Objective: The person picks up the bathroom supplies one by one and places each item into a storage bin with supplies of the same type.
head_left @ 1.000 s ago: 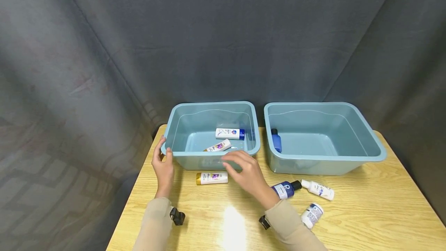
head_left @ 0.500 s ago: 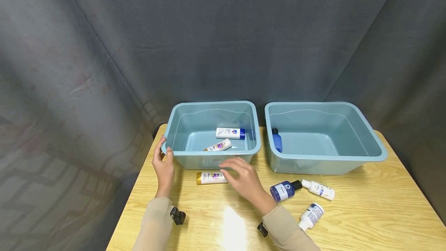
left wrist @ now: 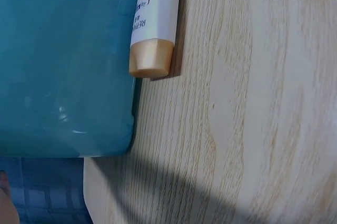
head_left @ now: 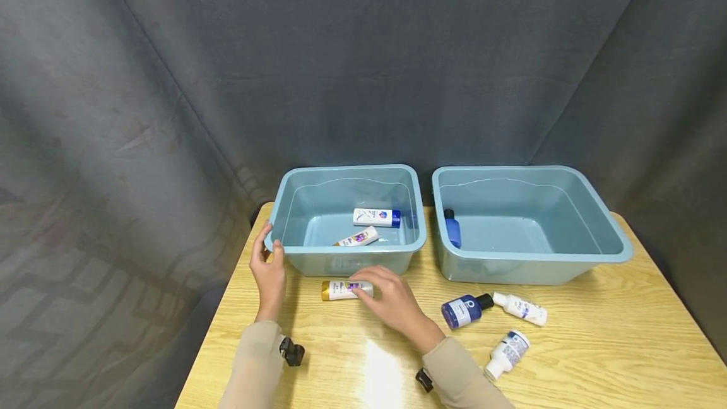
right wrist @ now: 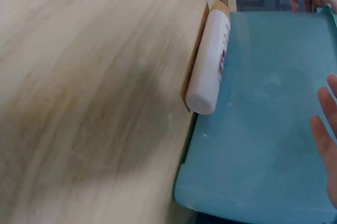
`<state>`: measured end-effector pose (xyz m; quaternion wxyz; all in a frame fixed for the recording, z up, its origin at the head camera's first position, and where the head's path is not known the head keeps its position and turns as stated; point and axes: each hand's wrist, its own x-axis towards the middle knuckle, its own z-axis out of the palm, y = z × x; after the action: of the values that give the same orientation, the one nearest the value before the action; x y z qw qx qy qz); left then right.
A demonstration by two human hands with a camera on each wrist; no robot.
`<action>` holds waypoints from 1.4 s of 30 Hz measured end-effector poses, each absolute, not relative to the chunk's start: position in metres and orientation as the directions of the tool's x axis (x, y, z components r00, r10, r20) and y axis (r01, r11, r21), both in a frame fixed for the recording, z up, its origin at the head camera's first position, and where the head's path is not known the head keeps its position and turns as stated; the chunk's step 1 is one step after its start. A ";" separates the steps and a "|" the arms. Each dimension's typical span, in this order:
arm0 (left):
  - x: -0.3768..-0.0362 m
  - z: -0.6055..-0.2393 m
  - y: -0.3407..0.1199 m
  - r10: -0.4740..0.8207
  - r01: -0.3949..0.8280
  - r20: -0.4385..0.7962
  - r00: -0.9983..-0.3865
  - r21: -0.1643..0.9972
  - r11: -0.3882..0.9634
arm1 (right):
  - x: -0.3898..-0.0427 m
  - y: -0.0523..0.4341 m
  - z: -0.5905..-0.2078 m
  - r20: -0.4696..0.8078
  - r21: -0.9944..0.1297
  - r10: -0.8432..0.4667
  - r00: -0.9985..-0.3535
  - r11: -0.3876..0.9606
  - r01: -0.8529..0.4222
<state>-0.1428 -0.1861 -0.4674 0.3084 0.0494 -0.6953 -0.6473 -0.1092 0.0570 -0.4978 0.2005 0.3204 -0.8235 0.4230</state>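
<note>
At the front left corner of the left blue bin (head_left: 346,262), my left hand (head_left: 269,279) grips the rim, thumb in front and fingers along the side. A white bottle with a gold cap (head_left: 338,290) lies on the table just before that bin. My right hand (head_left: 393,300) hovers over the bottle's right end with bent, parted fingers. In the right wrist view, a gap shows between its fingers (right wrist: 327,140) and the bottle (right wrist: 208,66). Inside the left bin lie a white bottle with a blue cap (head_left: 372,217) and another gold-capped white bottle (head_left: 358,237).
The right blue bin (head_left: 534,257) holds a blue bottle (head_left: 452,230) at its left side. In front of it lie a dark blue bottle with a black cap (head_left: 462,311), a slim white bottle (head_left: 522,309) and a white bottle with a grey label (head_left: 507,353). A dark curtain (head_left: 363,68) hangs behind.
My right hand has moved left and down from the left bin's front wall to above the gold-capped bottle, uncovering the dark blue bottle. My left hand stays at the bin's corner.
</note>
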 end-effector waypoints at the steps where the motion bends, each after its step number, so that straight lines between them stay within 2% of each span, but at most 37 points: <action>1: -0.143 -0.467 -0.186 -0.468 0.328 0.363 -0.806 0.932 0.156 | -0.109 0.056 -0.499 0.584 -0.579 -0.364 -0.725 0.440 -0.687; 6: -0.142 -0.468 -0.186 -0.468 0.320 0.356 -0.809 0.934 0.157 | -0.107 0.053 -0.507 0.501 -0.636 -0.371 -0.782 0.456 -0.623; 11: -0.142 -0.469 -0.186 -0.472 0.317 0.354 -0.807 0.935 0.159 | -0.108 0.052 -0.517 0.451 -0.671 -0.374 -0.810 0.457 -0.584; 19: -0.142 -0.468 -0.186 -0.490 0.295 0.333 -0.805 0.943 0.157 | -0.109 0.055 -0.530 0.400 -0.679 -0.364 -0.841 0.498 -0.539; 30: -0.142 -0.464 -0.186 -0.477 0.322 0.371 -0.797 0.929 0.185 | -0.112 0.057 -0.536 0.308 -0.695 -0.366 -0.878 0.544 -0.470; 42: -0.143 -0.466 -0.185 -0.482 0.323 0.367 -0.795 0.930 0.175 | -0.119 0.053 -0.544 0.272 -0.696 -0.366 -0.890 0.564 -0.444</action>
<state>-0.1425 -0.1847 -0.4657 0.3147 0.0570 -0.6988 -0.6398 -0.1186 0.0529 -0.5437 0.0485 0.2293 -0.8829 0.4068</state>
